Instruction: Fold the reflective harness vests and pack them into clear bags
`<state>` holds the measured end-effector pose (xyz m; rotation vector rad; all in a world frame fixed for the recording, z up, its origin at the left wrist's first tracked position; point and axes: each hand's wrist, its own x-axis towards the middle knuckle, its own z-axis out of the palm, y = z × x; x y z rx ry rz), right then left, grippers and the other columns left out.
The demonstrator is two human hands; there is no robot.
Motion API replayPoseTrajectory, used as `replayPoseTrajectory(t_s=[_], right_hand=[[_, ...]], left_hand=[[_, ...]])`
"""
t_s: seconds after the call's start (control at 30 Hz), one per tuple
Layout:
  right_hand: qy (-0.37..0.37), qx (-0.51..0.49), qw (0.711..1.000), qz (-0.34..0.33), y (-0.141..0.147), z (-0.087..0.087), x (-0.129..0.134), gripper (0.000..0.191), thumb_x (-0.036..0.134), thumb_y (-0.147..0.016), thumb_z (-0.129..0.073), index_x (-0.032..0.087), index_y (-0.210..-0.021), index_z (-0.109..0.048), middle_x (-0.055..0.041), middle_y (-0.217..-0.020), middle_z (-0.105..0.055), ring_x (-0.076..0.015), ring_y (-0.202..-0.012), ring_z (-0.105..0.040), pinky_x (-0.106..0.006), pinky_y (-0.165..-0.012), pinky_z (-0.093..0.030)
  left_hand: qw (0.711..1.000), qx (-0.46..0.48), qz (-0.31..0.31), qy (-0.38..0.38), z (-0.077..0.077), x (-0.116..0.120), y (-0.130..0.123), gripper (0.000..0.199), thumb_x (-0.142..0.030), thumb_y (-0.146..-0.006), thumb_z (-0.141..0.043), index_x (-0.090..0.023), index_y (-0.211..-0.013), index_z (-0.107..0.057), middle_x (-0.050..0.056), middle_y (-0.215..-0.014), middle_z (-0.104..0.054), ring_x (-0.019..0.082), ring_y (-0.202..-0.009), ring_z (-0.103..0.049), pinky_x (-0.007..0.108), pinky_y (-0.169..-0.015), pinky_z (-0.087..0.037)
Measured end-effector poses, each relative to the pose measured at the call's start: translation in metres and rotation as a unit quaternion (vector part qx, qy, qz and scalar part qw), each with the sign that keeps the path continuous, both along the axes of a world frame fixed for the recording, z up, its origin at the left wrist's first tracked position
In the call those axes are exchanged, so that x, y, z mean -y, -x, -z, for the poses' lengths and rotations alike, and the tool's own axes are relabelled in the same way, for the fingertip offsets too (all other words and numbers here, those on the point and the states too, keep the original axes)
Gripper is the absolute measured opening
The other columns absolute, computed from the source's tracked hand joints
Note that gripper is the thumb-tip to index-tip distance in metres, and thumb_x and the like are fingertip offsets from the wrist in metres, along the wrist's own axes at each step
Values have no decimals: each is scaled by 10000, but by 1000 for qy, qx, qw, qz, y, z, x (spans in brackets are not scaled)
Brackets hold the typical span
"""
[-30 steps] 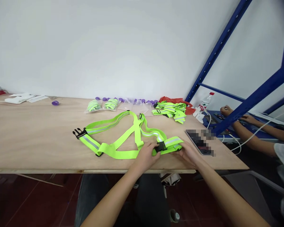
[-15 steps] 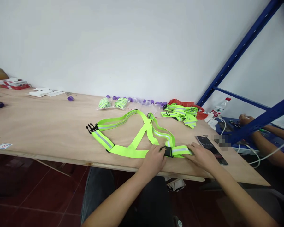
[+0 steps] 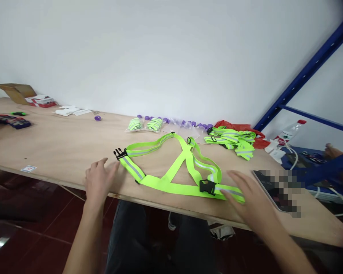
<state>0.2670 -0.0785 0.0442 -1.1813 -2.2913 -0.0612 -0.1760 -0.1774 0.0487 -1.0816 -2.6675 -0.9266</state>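
Observation:
A neon-yellow reflective strap harness (image 3: pixel 157 183) lies spread on the wooden table (image 3: pixel 60 152). Its black pronged buckle (image 3: pixel 120 153) points left, and a black socket buckle (image 3: pixel 207 187) sits at the right end. My left hand (image 3: pixel 98 179) is just below and left of the pronged buckle, fingers apart, holding nothing. Over the right end of the strap, my right hand (image 3: pixel 250 194) has its thumb and fingers spread; whether it touches the strap is unclear.
Two bagged straps (image 3: pixel 135 124), purple rolls (image 3: pixel 193 124) and a heap of yellow straps (image 3: pixel 231 137) line the back. A phone (image 3: pixel 271 190), blue rack (image 3: pixel 305 76) and bottle (image 3: pixel 291 131) are at right. Other people's hands show at both far edges.
My left hand has left the socket buckle and moved to the harness's left end. My right hand has opened at the strap's right end. The view has shifted left.

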Motion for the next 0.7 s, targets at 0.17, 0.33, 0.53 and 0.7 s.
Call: replayPoseTrajectory(t_s=[0.17,0.33,0.53,0.7], right_hand=[[35,15,973,-226,134,10,41,571,370,-931,-588,260,-1472,-442,-131,-1501,-489,-377,-1395,-430,-585,-1108,-395],[105,60,948,-294,200,17,51,605,354,-941,-602,206,-1498,-417,-140,-1562,-417,-343,-1462,-342,-612,-1170,-297],[155,96,940,-288,200,32,47,638,368,-917,-647,181,-1488,-433,-133,-1582,-385,-316,-1469,-341,-561,-1199,-287],[163,104,941,-278,199,33,46,669,316,-908,-653,206,-1517,-398,-119,-1609,-338,-292,-1499,-278,-528,-1217,-262]], left_hand=[[996,59,3,68,9,-28,25,507,-671,-800,-548,-215,-958,-706,202,-1170,-669,492,-1183,-521,657,-961,-374],[992,122,27,-18,17,-46,26,247,-472,-799,-594,-228,-815,-623,123,-966,-718,379,-1050,-618,485,-908,-443],[970,204,4,-134,15,-48,51,143,-347,-834,-576,-214,-856,-526,54,-822,-674,250,-799,-662,347,-754,-508],[908,321,12,-269,11,-52,54,175,-328,-871,-569,-214,-948,-462,23,-830,-658,194,-745,-698,321,-696,-565]])
